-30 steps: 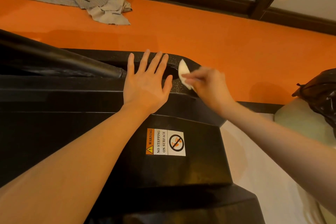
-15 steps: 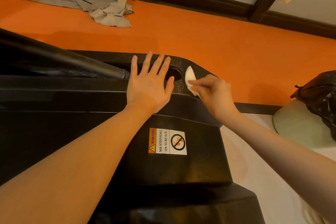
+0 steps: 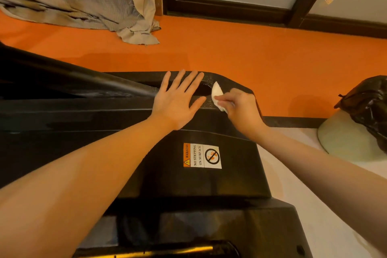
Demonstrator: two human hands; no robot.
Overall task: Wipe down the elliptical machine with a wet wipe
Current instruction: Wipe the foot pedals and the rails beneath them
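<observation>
**Wiping the rear housing of an elliptical machine: hands at the far edge**

At far left, a crumpled grey-beige curtain (image 3: 88,6) pools on the orange floor (image 3: 251,54). Below it a black tubular rail (image 3: 69,78) slants down into the black elliptical machine housing (image 3: 209,182), which fills the lower centre. The person's left hand (image 3: 178,102) lies flat on the housing's upper ledge, fingers straight and spread, gripping nothing, apparently as a brace; its fingertips reach a dark round recess (image 3: 204,88). Just beside it to the right, the right hand (image 3: 240,107) pinches a small folded white wet wipe (image 3: 217,95) between thumb and fingers and presses it against the textured rim beside the recess. Nearer the viewer, a warning label (image 3: 202,156) reading "No stepping on surface" sits on the sloped cover. At far right, a pale bin lined with a black bag (image 3: 368,109) stands on the light floor.

Progress, as judged: wiping is under way at the far edge of the housing. No clear difference shows between cleaned and uncleaned surfaces, so what is finished cannot be told. The broad sloped cover, the rail and the lower base appear still to need attention.
</observation>
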